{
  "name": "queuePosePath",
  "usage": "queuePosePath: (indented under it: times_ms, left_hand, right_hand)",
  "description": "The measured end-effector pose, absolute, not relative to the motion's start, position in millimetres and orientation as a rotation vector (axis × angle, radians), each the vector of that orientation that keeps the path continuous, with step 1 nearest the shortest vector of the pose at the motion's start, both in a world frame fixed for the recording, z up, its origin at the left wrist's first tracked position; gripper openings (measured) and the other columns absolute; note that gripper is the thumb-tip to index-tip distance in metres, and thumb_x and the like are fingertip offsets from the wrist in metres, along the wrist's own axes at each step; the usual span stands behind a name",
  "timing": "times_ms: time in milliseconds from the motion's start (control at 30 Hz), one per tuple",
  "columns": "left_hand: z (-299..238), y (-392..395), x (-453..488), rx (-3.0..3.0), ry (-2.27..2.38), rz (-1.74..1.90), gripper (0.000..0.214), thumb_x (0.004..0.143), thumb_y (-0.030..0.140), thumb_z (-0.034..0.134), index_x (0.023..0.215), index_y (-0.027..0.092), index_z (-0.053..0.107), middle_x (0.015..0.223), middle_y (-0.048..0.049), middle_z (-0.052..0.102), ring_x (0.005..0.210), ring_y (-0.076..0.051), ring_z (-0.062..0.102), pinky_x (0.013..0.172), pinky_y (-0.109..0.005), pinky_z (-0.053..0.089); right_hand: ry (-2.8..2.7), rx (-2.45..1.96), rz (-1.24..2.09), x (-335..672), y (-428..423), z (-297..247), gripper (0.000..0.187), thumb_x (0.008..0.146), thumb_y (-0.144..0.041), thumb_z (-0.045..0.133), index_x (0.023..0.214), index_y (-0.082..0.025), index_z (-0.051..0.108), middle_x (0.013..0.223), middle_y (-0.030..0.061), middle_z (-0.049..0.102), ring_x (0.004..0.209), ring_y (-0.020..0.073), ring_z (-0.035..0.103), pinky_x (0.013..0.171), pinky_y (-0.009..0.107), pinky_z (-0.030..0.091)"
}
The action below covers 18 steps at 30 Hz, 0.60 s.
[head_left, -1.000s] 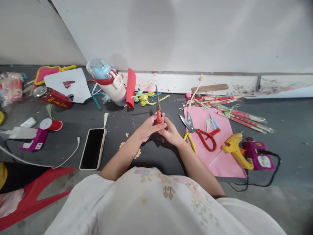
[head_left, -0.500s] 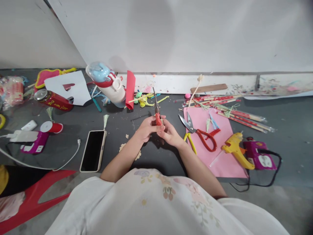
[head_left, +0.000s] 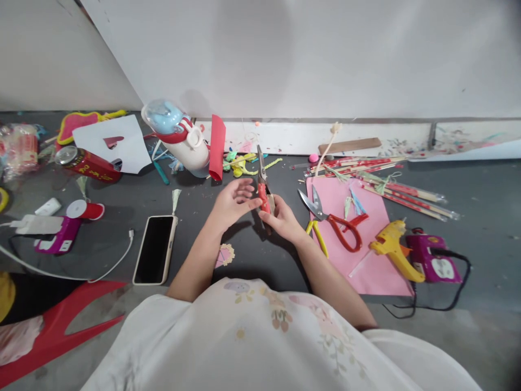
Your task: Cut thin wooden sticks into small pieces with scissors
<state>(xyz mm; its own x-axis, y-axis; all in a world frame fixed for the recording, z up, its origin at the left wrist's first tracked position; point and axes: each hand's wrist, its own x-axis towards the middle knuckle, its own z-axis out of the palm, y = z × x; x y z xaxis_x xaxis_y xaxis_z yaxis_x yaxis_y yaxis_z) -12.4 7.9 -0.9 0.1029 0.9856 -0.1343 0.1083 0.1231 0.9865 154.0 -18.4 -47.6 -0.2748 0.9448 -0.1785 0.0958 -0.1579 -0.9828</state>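
A: "I request status of the red-handled tool (head_left: 262, 190)."
B: "I observe a slender metal nose pointing forward, slightly left; handle held in right grip (head_left: 284, 218), above the desk (head_left: 199, 209)."

Wears a loose white shirt (head_left: 252, 358) with wide, roughly elbow-length sleeves (head_left: 411, 355). Carries a pastel print in front: purple, tan and pink figures (head_left: 315, 307), brownish-pink berry shapes (head_left: 277, 324), a yellow dot (head_left: 240, 332), a leafy sprig (head_left: 341, 352). Leaves forearms (head_left: 199, 255), left hand (head_left: 231, 205) and right hand (head_left: 284, 220) bare.
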Motion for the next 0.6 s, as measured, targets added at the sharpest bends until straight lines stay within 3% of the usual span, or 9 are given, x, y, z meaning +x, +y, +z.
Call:
queuePosePath:
  times_ms: [67, 133, 267, 600]
  left_hand:
    - [2, 9, -21, 1.493, 1.467, 1.128, 0.044, 0.069, 0.038, 0.072, 0.106, 0.017, 0.059, 0.094, -0.0068, 0.062, 0.079, -0.014, 0.059, 0.072, -0.029, 0.049]
    - [3, 11, -29, 1.809, 1.688, 1.243, 0.028, 0.079, 0.033, 0.063, 0.102, 0.018, 0.061, 0.095, -0.0066, 0.062, 0.087, -0.017, 0.057, 0.08, -0.032, 0.047]
    - [-1, 14, -38, 2.23, 1.92, 1.194, 0.023, 0.084, 0.025, 0.054, 0.105, 0.019, 0.062, 0.104, -0.0083, 0.064, 0.104, -0.022, 0.055, 0.095, -0.037, 0.04]
    - [-7, 19, -48, 2.205, 1.902, 1.205, 0.017, 0.088, 0.023, 0.048, 0.087, 0.018, 0.064, 0.084, -0.0045, 0.067, 0.082, -0.016, 0.062, 0.075, -0.026, 0.046]
  right_hand:
    - [-1.463, -1.289, 1.478, 154, -18, -47, 0.043, 0.072, -0.046, 0.065, 0.101, -0.019, 0.045, 0.072, -0.0026, 0.051, 0.06, 0.0116, 0.049, 0.054, 0.025, 0.042]
    - [-1.553, -1.292, 1.469, 154, -19, -45, 0.043, 0.071, -0.046, 0.065, 0.098, -0.019, 0.045, 0.072, -0.0029, 0.05, 0.059, 0.011, 0.047, 0.054, 0.025, 0.04]
    - [-1.72, -1.254, 1.496, 153, -22, -40, 0.045, 0.071, -0.046, 0.067, 0.099, -0.019, 0.044, 0.071, -0.004, 0.047, 0.058, 0.0099, 0.045, 0.054, 0.023, 0.037]
    - [-1.832, -1.144, 1.565, 153, -24, -35, 0.044, 0.07, -0.046, 0.068, 0.09, -0.021, 0.038, 0.068, -0.0062, 0.041, 0.057, 0.0086, 0.04, 0.053, 0.022, 0.033]
